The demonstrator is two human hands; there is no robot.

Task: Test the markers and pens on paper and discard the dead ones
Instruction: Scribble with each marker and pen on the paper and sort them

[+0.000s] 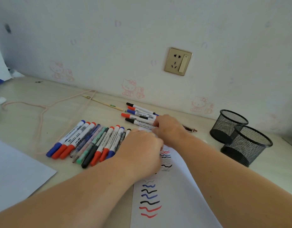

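Nearest the camera, the two bare forearms run up from the bottom edge and converge over the sheet of test paper (pixel 173 203), a smooth white page marked with a column of wavy red, blue and black strokes; the left hand (pixel 142 150) lies knuckles-up at the top of that page, its fingers curled downward and hidden beneath the palm, so I cannot tell whether they hold anything; the right hand (pixel 168 129) sits just beyond it, fingers bent and seemingly pinching the near end of a white-barrelled marker (pixel 140 122) with a black cap; that marker's long axis runs left to right, cap pointing away to the left of the fingers, and it is the nearest of the far group of markers (pixel 138 112), five or so slim plastic cylinders with red, blue and black caps lying roughly parallel near the wall; the right hand is plainly the closer one to it; to the left of the left hand a larger fanned row of markers and pens (pixel 86 142) lies on the pale wood-grain desk (pixel 27 112), caps toward the camera; to the right stand two black wire-mesh pen cups (pixel 238 137), round, open-topped and touching each other; judging by the strokes, testing looks well advanced
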